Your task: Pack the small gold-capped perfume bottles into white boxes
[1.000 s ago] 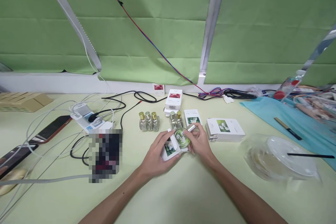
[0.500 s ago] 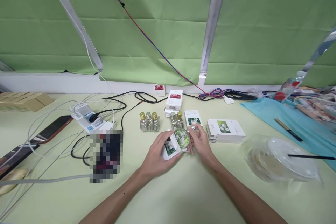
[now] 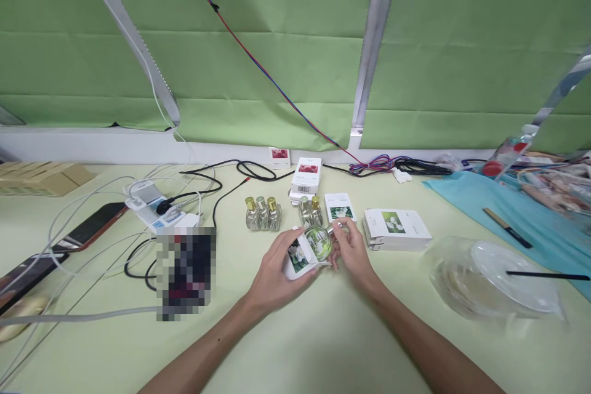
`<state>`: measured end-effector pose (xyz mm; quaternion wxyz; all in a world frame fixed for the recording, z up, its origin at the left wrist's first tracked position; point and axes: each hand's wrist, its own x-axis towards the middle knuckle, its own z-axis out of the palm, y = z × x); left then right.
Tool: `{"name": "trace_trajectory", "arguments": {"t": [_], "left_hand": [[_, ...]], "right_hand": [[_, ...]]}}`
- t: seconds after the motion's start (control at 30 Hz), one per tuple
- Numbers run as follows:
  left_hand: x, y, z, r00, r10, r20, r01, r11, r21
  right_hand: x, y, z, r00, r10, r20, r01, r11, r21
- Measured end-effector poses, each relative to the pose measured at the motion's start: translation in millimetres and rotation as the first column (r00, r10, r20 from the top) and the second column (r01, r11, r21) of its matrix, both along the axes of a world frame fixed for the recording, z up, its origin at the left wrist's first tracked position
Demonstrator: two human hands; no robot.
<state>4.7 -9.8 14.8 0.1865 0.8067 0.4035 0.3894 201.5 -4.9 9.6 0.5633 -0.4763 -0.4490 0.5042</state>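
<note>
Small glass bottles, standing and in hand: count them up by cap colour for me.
Gold-capped bottles: 3
Silver-capped bottles: 3, including the round bottle held by the right hand
Total: 6

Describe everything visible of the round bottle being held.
The round bottle looks like clear glass with a green-and-white pattern and a silvery cap. It is tilted, cap toward upper right, where the right hand grips it. Its opposite edge borders the white box in the left hand; whether any lies inside is unclear.
</note>
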Motion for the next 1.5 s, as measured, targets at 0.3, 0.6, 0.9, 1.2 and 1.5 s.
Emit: {"name": "trace_trajectory", "arguments": {"t": [0.3,0.6,0.9,1.2,1.5], "left_hand": [[-1,0,-3.5,1.0,0.018,0.007,-0.018,1.0,-0.001],[1,-1,-1.5,0.999,0.033,0.007,-0.033,0.999,0.034],[0,0,-5.3,0.999,0.031,0.01,-0.032,0.999,0.04],[-1,-1,-4.9,1.0,0.026,0.009,-0.027,0.999,0.017],[-1,-1,-4.0,0.999,0.038,0.015,-0.038,0.999,0.028]], "right_hand": [[0,0,-4.0,0.999,0.005,0.032,-0.006,0.999,0.034],[-2,-1,-10.3,0.997,0.034,0.062,-0.037,0.998,0.054],[-3,0,-13.9,0.997,0.041,0.061,-0.045,0.998,0.052],[-5,1,-16.9,0.997,0.037,0.073,-0.042,0.997,0.067],[-7,-1,-10.0,0.998,0.04,0.058,-0.043,0.998,0.05]]}}
